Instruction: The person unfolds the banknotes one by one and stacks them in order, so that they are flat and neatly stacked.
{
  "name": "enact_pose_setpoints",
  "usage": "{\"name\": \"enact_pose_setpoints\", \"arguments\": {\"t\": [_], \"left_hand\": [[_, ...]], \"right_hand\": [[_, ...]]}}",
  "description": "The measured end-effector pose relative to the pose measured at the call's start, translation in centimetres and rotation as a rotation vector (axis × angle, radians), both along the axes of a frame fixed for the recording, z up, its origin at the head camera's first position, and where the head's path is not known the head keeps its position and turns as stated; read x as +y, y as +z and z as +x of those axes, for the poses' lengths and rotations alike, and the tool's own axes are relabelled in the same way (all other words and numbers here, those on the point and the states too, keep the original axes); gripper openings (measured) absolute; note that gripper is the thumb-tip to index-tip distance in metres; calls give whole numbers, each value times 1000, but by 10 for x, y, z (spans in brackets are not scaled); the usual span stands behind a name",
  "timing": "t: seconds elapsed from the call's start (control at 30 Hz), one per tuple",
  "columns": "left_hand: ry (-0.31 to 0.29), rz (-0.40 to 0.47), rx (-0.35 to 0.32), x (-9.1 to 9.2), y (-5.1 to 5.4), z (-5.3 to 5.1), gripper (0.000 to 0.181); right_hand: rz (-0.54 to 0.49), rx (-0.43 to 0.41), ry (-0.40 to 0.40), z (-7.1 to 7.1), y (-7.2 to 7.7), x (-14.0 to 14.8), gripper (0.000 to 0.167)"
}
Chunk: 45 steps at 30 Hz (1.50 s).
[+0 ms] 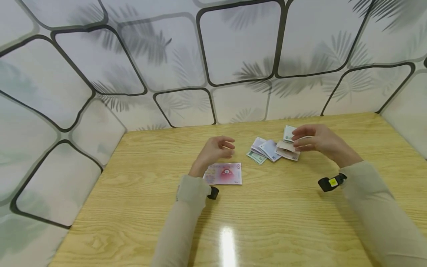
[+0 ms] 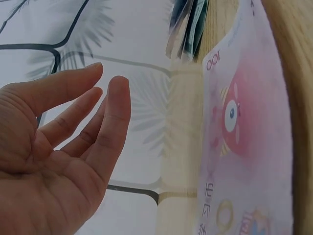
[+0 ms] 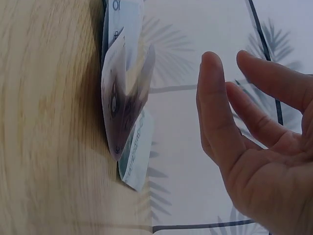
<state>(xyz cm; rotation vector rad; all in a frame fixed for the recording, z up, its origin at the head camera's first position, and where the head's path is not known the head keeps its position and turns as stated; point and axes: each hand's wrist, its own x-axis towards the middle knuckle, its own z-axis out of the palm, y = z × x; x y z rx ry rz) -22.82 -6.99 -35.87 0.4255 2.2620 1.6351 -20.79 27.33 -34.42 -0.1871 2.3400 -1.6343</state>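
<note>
A pink toy banknote (image 1: 230,173) printed with 100 lies flat on the table, partly hidden by my left wrist. My left hand (image 1: 214,150) hovers above and behind it, fingers loosely bent and holding nothing; in the left wrist view the pink note (image 2: 259,117) is clear of the fingers. My right hand (image 1: 320,142) hangs in the air over the right end of a group of folded notes, likewise holding nothing. Nearest it are a folded brown note (image 1: 287,151) and a green-white note (image 1: 288,132). The right wrist view shows the brown note (image 3: 115,100) standing half unfolded, apart from the fingers.
Left of the brown note, a folded blue note (image 1: 271,150), a pale purple note (image 1: 258,144) and a green note (image 1: 256,157) overlap. The wooden table (image 1: 133,207) meets a patterned wall panel (image 1: 240,44) at the back, with panels at both sides.
</note>
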Motion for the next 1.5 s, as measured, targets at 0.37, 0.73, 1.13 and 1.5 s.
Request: {"name": "enact_pose_setpoints", "arguments": {"t": [0.37, 0.73, 1.13, 1.5], "left_hand": [[-34, 16, -11, 18, -4, -7, 41], [-68, 31, -10, 37, 0, -12, 40], [-81, 46, -50, 68, 6, -22, 39], [-83, 84, -83, 104, 2, -29, 34]], "right_hand": [[5, -16, -35, 0, -2, 13, 51], [19, -43, -68, -2, -4, 23, 54], [16, -93, -114, -9, -10, 38, 59], [53, -117, -128, -14, -16, 52, 56]]}}
